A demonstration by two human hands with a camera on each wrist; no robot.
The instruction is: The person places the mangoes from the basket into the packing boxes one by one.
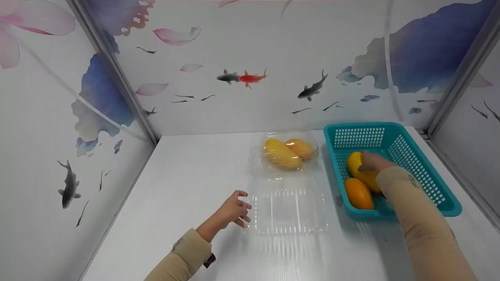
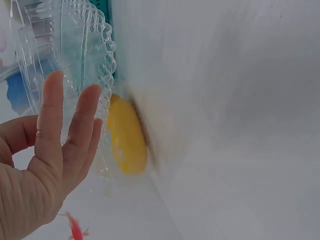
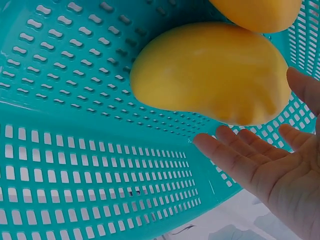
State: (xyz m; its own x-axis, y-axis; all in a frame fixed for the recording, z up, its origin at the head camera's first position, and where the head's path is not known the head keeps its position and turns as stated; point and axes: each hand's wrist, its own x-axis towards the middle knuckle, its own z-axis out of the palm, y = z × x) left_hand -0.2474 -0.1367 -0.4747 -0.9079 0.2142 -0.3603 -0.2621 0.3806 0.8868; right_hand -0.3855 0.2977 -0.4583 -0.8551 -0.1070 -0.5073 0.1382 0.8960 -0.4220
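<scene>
Inside the teal basket (image 1: 363, 125), my right hand (image 1: 372, 161) is at a yellow mango (image 1: 354, 160). Its fingers look fairly straight beside that mango (image 3: 210, 70) in the right wrist view, with the palm turned toward it and nothing gripped. A more orange mango (image 1: 358, 194) lies nearer the basket's front. My left hand (image 1: 233, 210) hovers with loosely bent fingers at the left edge of a clear plastic clamshell box (image 1: 279, 210); whether it touches the box I cannot tell. Two mangoes, one yellow (image 1: 279, 153) and one more orange (image 1: 300, 148), lie in the box's far half.
A white table (image 1: 187, 175) carries the box and, at the right, the basket. White panels printed with fish and petals (image 1: 258, 50) enclose the back and sides, joined by metal corner posts (image 1: 117, 74).
</scene>
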